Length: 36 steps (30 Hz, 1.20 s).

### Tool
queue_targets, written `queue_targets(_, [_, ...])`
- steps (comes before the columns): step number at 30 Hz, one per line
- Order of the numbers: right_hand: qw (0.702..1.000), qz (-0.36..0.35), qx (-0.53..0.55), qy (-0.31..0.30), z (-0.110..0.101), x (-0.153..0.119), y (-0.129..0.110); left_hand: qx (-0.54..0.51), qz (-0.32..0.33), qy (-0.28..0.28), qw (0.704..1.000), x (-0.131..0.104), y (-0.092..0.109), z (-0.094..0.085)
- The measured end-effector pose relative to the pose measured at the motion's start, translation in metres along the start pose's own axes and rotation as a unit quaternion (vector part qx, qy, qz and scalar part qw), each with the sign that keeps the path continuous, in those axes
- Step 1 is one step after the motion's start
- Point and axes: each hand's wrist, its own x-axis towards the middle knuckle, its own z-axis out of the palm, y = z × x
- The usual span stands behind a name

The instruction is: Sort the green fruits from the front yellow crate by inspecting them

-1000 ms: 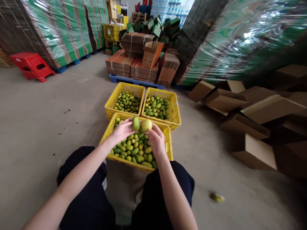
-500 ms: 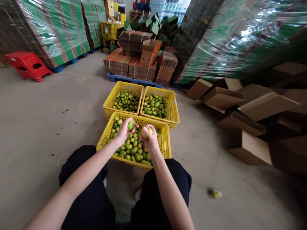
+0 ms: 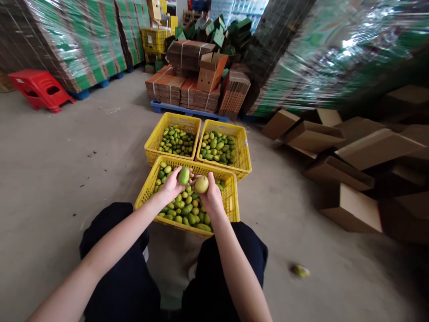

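Over the near yellow crate (image 3: 233, 197), my left hand (image 3: 171, 185) holds a smooth green mango (image 3: 184, 176), which rests on its fingers. Close beside it, my right hand (image 3: 212, 195) is closed around a paler, yellowish mango (image 3: 201, 184), with the thumb along its right side. The two fruits are a small gap apart. Below both hands lie many loose mangoes (image 3: 187, 209), green to yellow-green, partly hidden by my hands and forearms.
Behind stand two more yellow crates of mangoes, the left crate (image 3: 150, 145) and the right crate (image 3: 246, 154). Flattened cartons (image 3: 199, 98) sit on a blue pallet (image 3: 164, 107). Open cardboard boxes (image 3: 358, 201) lie right, a red stool (image 3: 42, 87) left. One fruit (image 3: 300, 270) is on the floor. A person (image 3: 203, 20) is far back.
Both mangoes have turned in my hands and show more of their surfaces. The fingers of my right hand have opened away from the front of the yellowish one.
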Motion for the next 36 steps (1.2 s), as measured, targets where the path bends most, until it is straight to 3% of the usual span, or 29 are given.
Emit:
queue_targets(3, [0.998,0.040,0.056,-0.017,0.002,-0.001,0.000,0.014,-0.008,-0.037,0.999,-0.001,-0.001,-0.003])
queue_targets(7, [0.995,0.020,0.087,-0.045,0.004,-0.005,-0.002,0.039,0.005,-0.068,0.997,-0.004,0.000,0.000])
queue_targets(13, [0.980,0.121,0.138,-0.073,0.000,-0.001,-0.002,-0.053,-0.032,0.033,0.998,-0.006,0.006,0.009])
queue_targets(17, [0.973,0.154,0.136,-0.104,-0.006,0.006,0.002,-0.114,-0.050,0.060,0.990,-0.006,0.009,0.010])
queue_targets(22, [0.973,0.123,0.133,-0.145,-0.006,0.005,0.002,-0.167,-0.092,0.049,0.980,-0.006,0.013,0.010])
queue_targets(25, [0.976,0.081,0.128,-0.157,-0.002,0.002,0.001,-0.176,-0.083,0.035,0.980,-0.007,0.016,0.010])
queue_targets(30, [0.979,0.046,0.129,-0.151,0.001,0.000,0.000,-0.161,-0.054,0.029,0.985,-0.009,0.020,0.012])
queue_targets(36, [0.974,0.102,0.185,-0.077,0.000,0.002,-0.003,-0.120,-0.068,0.031,0.990,-0.015,0.023,0.015])
